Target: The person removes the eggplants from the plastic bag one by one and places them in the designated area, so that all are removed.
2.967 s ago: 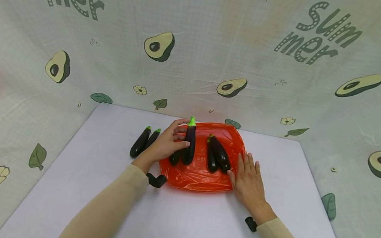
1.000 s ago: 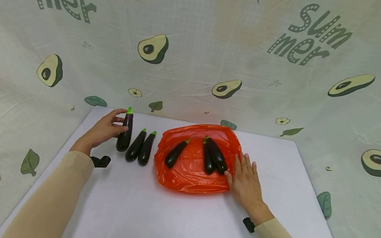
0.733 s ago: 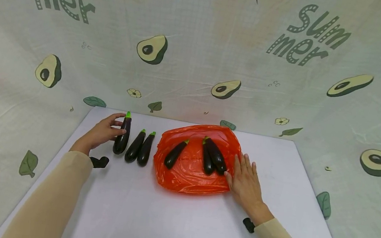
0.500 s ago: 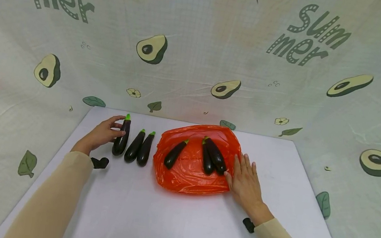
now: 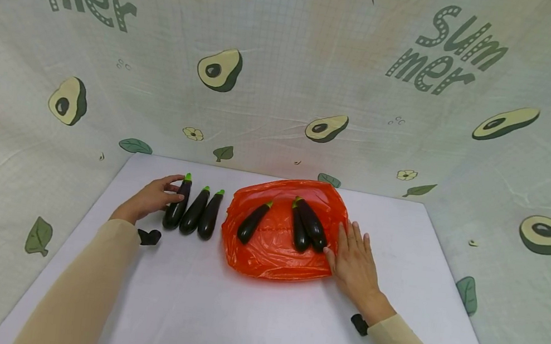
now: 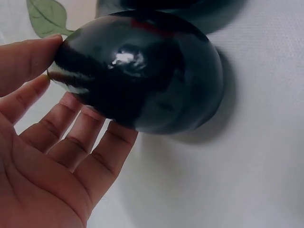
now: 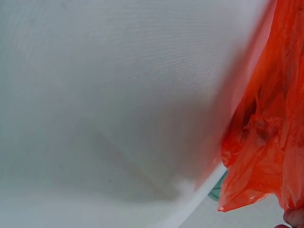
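Note:
My left hand (image 5: 154,197) holds a dark eggplant (image 5: 178,206) with a bright green stem end, at the left of a row on the white table. In the left wrist view its thumb and fingers lie around the glossy eggplant (image 6: 142,71). Two more eggplants, one in the middle (image 5: 194,212) and one at the right (image 5: 210,215), lie close beside it. Flat and with straight fingers, my right hand (image 5: 357,265) rests at the right edge of a red plastic bag (image 5: 271,264). On the bag lie one eggplant (image 5: 253,223) and a touching pair (image 5: 311,224).
The white table (image 5: 250,320) runs up to a hanging cloth (image 5: 275,82) printed with avocados and leaves at the back and sides. In the right wrist view the crumpled bag (image 7: 266,156) hangs at the right, near the table's edge.
An eggplant went from the red bag leftward to the row, carried by my left hand. Lately it came down and slightly right, beside the other two. My right hand stays at the bag's edge.

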### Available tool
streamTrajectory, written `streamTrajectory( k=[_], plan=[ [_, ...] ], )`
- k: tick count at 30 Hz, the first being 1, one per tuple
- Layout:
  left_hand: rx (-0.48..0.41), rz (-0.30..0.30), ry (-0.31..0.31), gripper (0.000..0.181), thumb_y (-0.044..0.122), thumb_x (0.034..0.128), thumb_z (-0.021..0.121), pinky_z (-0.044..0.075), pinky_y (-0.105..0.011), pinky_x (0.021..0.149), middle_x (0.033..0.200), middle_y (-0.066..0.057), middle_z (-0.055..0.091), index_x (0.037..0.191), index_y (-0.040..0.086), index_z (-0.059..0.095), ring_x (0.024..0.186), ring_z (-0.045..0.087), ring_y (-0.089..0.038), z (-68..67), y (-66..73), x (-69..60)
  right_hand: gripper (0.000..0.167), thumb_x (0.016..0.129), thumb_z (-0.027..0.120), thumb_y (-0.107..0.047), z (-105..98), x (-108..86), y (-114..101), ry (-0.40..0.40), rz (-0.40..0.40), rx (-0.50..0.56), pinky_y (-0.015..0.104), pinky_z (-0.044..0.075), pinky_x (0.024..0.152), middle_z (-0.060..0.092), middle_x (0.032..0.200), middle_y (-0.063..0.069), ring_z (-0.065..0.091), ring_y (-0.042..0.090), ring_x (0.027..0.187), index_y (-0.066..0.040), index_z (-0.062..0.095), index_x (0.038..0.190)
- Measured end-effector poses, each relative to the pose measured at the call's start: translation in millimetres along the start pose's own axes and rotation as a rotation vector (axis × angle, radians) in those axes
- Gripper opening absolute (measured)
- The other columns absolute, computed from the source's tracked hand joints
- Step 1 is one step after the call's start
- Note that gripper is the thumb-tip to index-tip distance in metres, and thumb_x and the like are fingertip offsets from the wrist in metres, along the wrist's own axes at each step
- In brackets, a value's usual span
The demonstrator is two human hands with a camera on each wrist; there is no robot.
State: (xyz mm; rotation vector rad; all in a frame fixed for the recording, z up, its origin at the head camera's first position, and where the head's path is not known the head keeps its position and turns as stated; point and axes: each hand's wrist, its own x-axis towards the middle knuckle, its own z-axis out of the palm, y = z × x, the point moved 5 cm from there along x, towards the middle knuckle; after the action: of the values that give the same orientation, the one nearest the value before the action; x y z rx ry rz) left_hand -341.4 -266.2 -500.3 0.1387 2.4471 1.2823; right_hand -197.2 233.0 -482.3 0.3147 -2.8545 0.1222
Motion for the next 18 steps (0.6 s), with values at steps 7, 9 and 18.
streamTrajectory(
  k=[7,9,18],
  plan=[
    [-0.003,-0.015,0.002,0.071,0.025,0.108,0.06,0.052,-0.057,0.108,0.158,-0.033,0.042,0.168,0.011,0.025,0.135,0.055,-0.044,4.7,-2.2,2.1,0.076,0.103,0.065,-0.035,-1.2,0.3,-1.3,0.015,-0.01,0.001,0.066,0.025,0.125,0.037,0.163,0.033,0.03,0.05,0.155,0.011,0.037,0.157],
    [0.0,-0.019,0.005,0.07,0.026,0.108,0.06,0.052,-0.057,0.108,0.158,-0.033,0.042,0.167,0.01,0.026,0.135,0.054,-0.044,6.3,-1.5,2.4,0.076,0.103,0.065,-0.034,-1.3,0.3,-1.2,0.017,-0.012,-0.001,0.066,0.026,0.125,0.037,0.163,0.033,0.031,0.05,0.155,0.011,0.037,0.157],
    [0.058,-0.024,0.05,0.069,0.028,0.1081,0.061,0.052,-0.055,0.108,0.154,-0.031,0.048,0.165,0.007,0.029,0.132,0.057,-0.041,8.4,-2.5,4.4,0.077,0.104,0.061,-0.037,0.4,1.4,-0.6,-0.023,0.002,0.0,0.066,0.022,0.127,0.033,0.165,0.032,0.027,0.049,0.157,0.011,0.034,0.158]
  ],
)
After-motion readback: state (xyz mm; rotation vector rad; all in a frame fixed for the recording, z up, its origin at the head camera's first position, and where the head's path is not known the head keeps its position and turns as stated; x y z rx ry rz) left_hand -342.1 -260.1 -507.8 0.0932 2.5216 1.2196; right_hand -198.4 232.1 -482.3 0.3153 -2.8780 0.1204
